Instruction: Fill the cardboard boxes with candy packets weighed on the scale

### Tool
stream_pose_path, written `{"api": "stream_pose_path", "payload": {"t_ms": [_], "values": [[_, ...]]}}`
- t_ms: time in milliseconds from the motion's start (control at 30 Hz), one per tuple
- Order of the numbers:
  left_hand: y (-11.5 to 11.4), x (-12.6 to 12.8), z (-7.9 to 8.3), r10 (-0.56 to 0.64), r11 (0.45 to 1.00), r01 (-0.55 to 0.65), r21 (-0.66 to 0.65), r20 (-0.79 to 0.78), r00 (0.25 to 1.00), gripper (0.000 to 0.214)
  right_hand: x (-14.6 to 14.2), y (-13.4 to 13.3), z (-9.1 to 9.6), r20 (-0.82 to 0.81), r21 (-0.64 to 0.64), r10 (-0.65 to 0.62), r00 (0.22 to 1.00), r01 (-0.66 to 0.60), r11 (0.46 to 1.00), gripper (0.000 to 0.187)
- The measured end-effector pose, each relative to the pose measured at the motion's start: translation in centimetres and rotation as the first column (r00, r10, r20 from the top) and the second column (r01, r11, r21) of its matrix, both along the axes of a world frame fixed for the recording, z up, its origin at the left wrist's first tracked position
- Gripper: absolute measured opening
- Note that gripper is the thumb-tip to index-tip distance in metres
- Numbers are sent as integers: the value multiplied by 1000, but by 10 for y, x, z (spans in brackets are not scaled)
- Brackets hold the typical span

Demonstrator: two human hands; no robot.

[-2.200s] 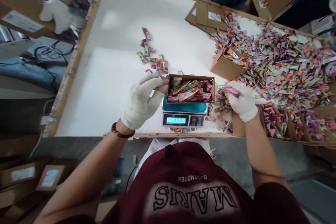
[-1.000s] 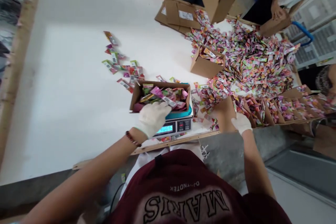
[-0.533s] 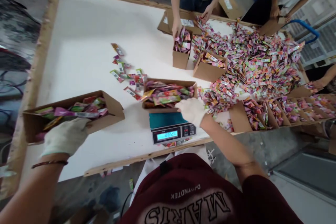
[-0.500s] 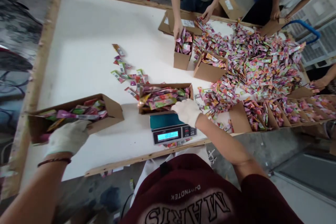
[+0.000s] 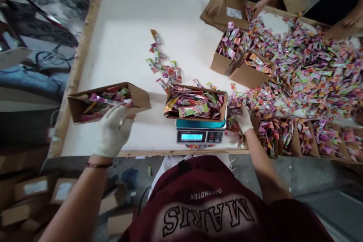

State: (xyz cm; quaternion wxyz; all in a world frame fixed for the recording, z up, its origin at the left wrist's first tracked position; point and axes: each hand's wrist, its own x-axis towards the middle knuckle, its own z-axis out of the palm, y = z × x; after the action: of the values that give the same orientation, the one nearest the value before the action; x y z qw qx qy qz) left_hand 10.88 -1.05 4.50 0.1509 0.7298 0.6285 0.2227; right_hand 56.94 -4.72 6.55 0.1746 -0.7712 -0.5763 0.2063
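A cardboard box [image 5: 195, 115] filled with small colourful sachets rests on a digital scale [image 5: 200, 135] with a lit display. To its left stands a longer box [image 5: 141, 100], partly filled with similar sachets. My left hand [image 5: 113, 132], in a white glove, is at that box's near wall, thumb and fingers apart; whether it touches the cardboard is unclear. Right of the scale, my gloved right hand [image 5: 244, 121] reaches into loose sachets [image 5: 234, 102]. Its fingertips are blurred among them, so I cannot make out a grip.
A large sachet pile [image 5: 312, 68] covers the table's right side. A row of filled boxes [image 5: 306, 138] lines the near right edge. Two more filled boxes [image 5: 251, 73] stand across, near a co-worker's hands [image 5: 215, 4]. Scattered sachets [image 5: 155, 55] lie on the white tabletop [image 5: 127, 19].
My right hand has left the box on the scale and moved right into the loose sachets. My left hand has drawn back from the left box's sachets. The view has shifted left.
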Motion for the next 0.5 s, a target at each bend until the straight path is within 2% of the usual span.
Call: {"api": "stream_pose_path", "payload": {"t_ms": [100,167,267,333,500], "values": [[0,27,11,-44,999,46,-24,94,995,33,-9,-20,-25,50,-125,14,999,-8,992,41],[6,43,20,-38,999,42,-28,131,991,31,-8,-32,-33,85,-187,20,996,-3,982,37],[17,66,32,-32,999,36,-14,226,974,36,6,-50,-35,133,-256,42,990,-7,967,34],[25,80,38,-24,999,34,-24,307,951,45,19,-60,-33,154,-290,64,986,-17,957,37],[36,110,45,16,997,20,-71,469,883,62,39,-70,-37,174,-313,71,982,-13,950,40]]}}
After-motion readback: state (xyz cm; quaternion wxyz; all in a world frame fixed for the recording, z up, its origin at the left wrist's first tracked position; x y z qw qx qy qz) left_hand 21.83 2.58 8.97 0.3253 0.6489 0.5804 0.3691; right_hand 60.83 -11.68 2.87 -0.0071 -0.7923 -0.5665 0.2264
